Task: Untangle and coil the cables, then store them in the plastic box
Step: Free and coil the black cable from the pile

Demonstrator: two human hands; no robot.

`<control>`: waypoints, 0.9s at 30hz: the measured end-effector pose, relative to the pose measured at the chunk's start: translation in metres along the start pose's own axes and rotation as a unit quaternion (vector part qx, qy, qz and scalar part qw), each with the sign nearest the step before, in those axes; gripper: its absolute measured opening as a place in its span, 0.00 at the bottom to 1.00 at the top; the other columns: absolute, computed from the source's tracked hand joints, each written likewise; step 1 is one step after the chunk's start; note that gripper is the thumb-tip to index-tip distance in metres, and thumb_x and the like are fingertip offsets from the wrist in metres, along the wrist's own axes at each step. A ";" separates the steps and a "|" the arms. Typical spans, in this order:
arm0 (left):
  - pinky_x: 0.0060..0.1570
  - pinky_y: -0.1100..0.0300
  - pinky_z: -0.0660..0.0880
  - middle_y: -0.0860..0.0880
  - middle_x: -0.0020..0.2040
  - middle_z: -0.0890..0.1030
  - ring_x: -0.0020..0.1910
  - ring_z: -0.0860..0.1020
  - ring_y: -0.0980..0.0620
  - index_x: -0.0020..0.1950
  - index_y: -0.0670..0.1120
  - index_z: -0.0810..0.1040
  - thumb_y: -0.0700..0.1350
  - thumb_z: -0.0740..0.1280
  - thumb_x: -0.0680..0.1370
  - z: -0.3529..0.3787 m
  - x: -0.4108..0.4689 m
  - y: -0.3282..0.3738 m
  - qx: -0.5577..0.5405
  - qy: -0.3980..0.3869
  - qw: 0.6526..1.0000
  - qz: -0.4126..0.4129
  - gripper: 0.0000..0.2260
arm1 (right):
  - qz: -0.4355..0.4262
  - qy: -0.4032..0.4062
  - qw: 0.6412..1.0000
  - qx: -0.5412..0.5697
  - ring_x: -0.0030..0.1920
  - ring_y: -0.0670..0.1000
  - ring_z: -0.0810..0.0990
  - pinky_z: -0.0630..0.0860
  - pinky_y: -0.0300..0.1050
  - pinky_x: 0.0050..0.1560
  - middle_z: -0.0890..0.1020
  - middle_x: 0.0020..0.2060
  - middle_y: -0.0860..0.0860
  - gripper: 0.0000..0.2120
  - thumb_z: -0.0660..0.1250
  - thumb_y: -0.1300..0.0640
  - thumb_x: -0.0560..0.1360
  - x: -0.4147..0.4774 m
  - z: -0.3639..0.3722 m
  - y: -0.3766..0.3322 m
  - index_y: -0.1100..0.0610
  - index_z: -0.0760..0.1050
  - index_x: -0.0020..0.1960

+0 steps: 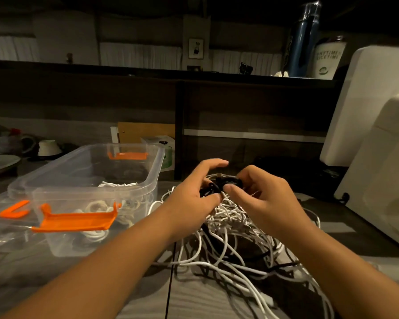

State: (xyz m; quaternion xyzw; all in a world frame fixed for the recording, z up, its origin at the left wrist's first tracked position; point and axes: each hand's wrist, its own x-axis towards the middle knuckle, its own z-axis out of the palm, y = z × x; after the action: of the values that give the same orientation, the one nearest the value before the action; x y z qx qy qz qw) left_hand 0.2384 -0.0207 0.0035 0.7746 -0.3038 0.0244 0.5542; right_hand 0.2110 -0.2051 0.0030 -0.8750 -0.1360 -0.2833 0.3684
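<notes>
The left hand (191,194) and right hand (260,199) each grip a small black coiled cable (230,180), mostly hidden by fingers. Tangled white cables (235,229) beneath run off-frame.

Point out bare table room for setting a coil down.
Bare: table before the plastic box, left of the left forearm; also the strip between that forearm and the white cable tangle. Crowded: the tangle fills the right side up to the white appliance, under the left hand and right hand gripping the black cable.
</notes>
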 end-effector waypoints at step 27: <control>0.44 0.63 0.79 0.49 0.43 0.83 0.43 0.81 0.52 0.48 0.46 0.81 0.36 0.73 0.76 -0.004 0.040 0.043 -0.014 0.211 0.977 0.000 0.05 | 0.256 0.077 0.890 0.369 0.42 0.57 0.83 0.82 0.49 0.52 0.82 0.43 0.61 0.05 0.68 0.66 0.78 0.029 -0.028 -0.024 0.62 0.80 0.43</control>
State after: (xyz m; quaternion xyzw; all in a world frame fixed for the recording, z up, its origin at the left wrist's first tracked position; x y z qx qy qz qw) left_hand 0.2506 -0.0437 0.0560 0.7444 -0.1798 0.1832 0.6164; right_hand 0.2120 -0.2074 0.0495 -0.6558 0.0269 -0.1747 0.7339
